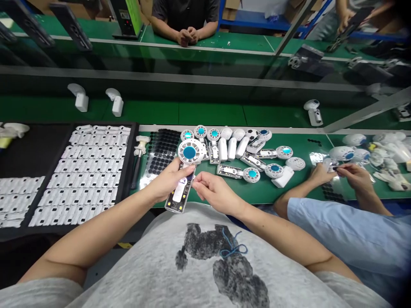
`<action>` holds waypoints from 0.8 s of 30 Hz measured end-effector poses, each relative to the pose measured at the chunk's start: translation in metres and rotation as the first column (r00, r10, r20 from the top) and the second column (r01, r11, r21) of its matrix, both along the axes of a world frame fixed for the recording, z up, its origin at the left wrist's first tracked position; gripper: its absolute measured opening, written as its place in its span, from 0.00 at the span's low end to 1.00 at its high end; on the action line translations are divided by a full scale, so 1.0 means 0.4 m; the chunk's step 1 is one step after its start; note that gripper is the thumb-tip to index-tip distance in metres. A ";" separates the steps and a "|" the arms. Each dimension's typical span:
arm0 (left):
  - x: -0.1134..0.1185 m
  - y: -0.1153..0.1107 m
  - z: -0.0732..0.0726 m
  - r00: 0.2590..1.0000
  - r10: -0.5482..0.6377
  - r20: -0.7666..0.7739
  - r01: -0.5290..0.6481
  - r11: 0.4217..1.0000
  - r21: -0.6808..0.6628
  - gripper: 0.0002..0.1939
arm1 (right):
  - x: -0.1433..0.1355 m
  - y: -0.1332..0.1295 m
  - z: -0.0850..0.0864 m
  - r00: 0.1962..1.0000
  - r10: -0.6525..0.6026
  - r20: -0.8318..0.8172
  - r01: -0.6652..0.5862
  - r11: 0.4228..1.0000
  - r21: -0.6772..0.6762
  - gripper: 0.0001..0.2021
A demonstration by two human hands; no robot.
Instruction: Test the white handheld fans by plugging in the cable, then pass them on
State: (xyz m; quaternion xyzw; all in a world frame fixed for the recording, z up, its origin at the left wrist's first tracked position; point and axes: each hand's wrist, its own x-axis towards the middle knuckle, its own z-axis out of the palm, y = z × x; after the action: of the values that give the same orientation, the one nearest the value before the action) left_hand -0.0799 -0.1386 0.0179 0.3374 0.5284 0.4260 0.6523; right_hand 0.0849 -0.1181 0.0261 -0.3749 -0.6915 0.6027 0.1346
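My left hand (171, 179) is closed around the neck of a round-headed LED device (191, 152). Its white disc head has a blue centre and faces up. Below my thumb, its rectangular body shows a dark circuit board with yellow LEDs and a white strip. The fingers of my right hand (213, 190) are curled into a pinch close to the right edge of that body. Whether they touch it, or hold something small, I cannot make out. Just beyond my hands lie several similar devices (229, 171), some with boards showing, others with white covers (231, 147).
On the left, a black tray (135, 132) holds rows of white parts (80, 184). A tool with a dark handle (137, 164) and a sheet of black round stickers (160, 149) lie beside it. At right, a co-worker's hands (356, 175) handle parts. Another person's clasped hands (189, 36) rest opposite.
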 end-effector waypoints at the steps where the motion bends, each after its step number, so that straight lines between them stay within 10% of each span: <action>1: -0.004 -0.011 -0.001 1.000 0.015 -0.005 -0.015 1.000 0.013 0.25 | -0.003 -0.005 0.000 1.000 0.017 0.015 -0.017 1.000 0.004 0.08; 8: -0.013 -0.049 -0.025 0.997 0.057 -0.050 -0.058 0.998 -0.021 0.23 | -0.047 -0.034 -0.027 0.998 0.053 0.020 -0.053 0.999 -0.002 0.09; 12: -0.117 -0.061 -0.015 0.968 0.197 -0.156 -0.199 0.980 0.004 0.20 | 0.010 -0.014 -0.023 0.998 0.012 0.064 -0.002 0.989 -0.148 0.11; 17: -0.315 -0.066 -0.005 0.750 0.645 -0.145 -0.623 0.763 0.170 0.13 | 0.096 0.060 -0.067 0.974 -0.210 0.080 0.219 0.969 -0.118 0.14; 24: -0.293 0.033 -0.255 0.843 0.512 0.166 -0.500 0.859 -0.112 0.14 | -0.145 0.047 -0.316 0.964 -0.095 0.247 0.010 0.945 0.326 0.08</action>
State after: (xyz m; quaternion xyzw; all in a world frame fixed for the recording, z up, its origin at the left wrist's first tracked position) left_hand -0.1972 -0.1253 -0.0841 0.1228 0.5472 0.5960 0.5747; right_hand 0.0270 -0.0992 -0.1003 -0.4418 -0.7819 0.4236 0.1187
